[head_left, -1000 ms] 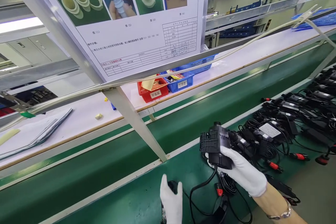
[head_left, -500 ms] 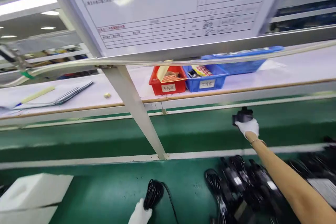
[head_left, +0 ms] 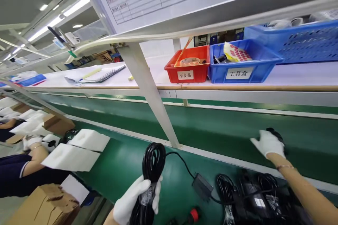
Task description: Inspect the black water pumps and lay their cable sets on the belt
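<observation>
My left hand (head_left: 137,195), in a white glove, is closed round a coiled black cable (head_left: 154,163) with clear wrap about its middle. From the coil a thin lead runs right to a black power adapter (head_left: 202,186) over the green bench. Over the green strip behind the bench, my white-gloved right hand (head_left: 269,144) has its thumb spread wide. A dark object (head_left: 276,134) shows just past its far side, partly hidden by the hand; its kind is unclear. Below my right forearm lie several black adapters with bundled cables (head_left: 257,200).
On the shelf stand a red bin (head_left: 186,74), a blue bin (head_left: 240,72) and a blue basket (head_left: 308,44). A slanted metal post (head_left: 155,95) rises mid-view. At left are white foam blocks (head_left: 72,156), a cardboard box (head_left: 43,205) and a co-worker's arm (head_left: 35,158).
The view has swung left, bringing the co-worker into sight. My left hand has lifted the cable coil, with the adapter trailing. My right thumb has spread away from the black object it gripped.
</observation>
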Demonstrator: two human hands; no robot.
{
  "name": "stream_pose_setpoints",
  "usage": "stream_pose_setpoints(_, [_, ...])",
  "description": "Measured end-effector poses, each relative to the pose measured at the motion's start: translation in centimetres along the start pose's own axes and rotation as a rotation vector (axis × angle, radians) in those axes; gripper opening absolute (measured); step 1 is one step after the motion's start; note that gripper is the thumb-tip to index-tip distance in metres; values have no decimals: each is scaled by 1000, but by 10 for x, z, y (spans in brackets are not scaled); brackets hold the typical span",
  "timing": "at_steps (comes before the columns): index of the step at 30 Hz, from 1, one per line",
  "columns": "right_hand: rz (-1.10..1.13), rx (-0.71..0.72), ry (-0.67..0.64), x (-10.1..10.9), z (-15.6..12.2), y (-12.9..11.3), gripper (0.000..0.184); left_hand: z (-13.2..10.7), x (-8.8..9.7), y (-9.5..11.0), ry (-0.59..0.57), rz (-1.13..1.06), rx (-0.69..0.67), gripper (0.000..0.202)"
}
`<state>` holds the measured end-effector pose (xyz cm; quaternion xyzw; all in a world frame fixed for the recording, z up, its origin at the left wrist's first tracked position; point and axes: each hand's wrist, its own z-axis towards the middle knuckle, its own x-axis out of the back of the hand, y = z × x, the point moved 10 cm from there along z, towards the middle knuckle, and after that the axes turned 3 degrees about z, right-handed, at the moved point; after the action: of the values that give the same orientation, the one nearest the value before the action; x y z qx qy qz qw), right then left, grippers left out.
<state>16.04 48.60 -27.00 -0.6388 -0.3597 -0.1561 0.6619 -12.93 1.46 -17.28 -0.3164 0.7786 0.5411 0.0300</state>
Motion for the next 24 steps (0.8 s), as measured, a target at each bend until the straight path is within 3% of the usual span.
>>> stream_pose_setpoints(3, [49,177,-406,-93,-86,-45,78,0,-45,28,-215,46,-17,45])
stream_pose_setpoints(5, [56,231,-577,-151,-151,-69,100,-3,-66,45,-305,73,-18,44])
stream_pose_setpoints(7, [39,215,-580,-192,-199,-82,115,-8,-83,61,-363,74,-17,41])
stream_pose_setpoints(10, [40,140,-438,-221,-239,-85,116,-15,-100,83,-425,16,-38,39])
stream_pose_setpoints(12, [75,47,-326,-221,-248,-76,108,-18,-105,92,-451,-42,-36,39])
stream_pose_setpoints(14, [141,-49,-211,-204,-243,-61,101,-21,-103,98,-451,-84,-22,38])
stream_pose_setpoints(19, [406,-93,39,-118,-207,-38,106,-40,-83,127,-415,-101,-128,39])
stream_pose_setpoints(22, [583,-58,-32,-76,-193,-37,100,-56,-76,140,-416,-97,-122,43])
stream_pose_setpoints(24, [757,-26,-168,-54,-186,-45,89,-63,-77,148,-442,-112,-119,46])
